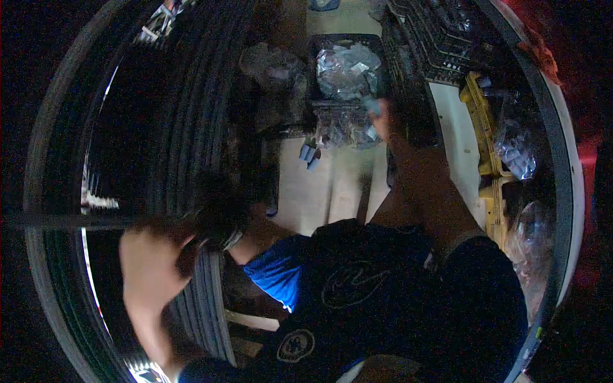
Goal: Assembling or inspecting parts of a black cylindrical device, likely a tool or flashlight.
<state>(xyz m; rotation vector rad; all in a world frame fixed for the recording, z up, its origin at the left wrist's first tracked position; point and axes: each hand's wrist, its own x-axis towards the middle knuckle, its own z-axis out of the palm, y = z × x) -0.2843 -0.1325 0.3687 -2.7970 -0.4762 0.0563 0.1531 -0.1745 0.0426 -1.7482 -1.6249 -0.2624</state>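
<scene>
My right hand (pixel 382 120) reaches forward over the packed clear plastic bags. A small pale blue-grey piece (pixel 372 106) shows at its fingertips, blurred, and its fingers look closed on it. Below that hand lies a clear bag of grey pieces (pixel 341 131), and beyond it a dark crate holds a fuller clear bag (pixel 348 70). A few small grey cylindrical pieces (pixel 309 155) lie loose on the pale floor (pixel 306 198). My left hand (pixel 153 258) is at the left beside a dark stack; its fingers are hidden in shadow, so their grip does not show.
Dark ribbed panels or crates (pixel 198 115) stand stacked along the left. More black crates (pixel 434 38) rise at the far right. Yellow crates (pixel 482 127) with clear bags (pixel 517 150) line the right side. My bent legs take up the near middle. The light is dim.
</scene>
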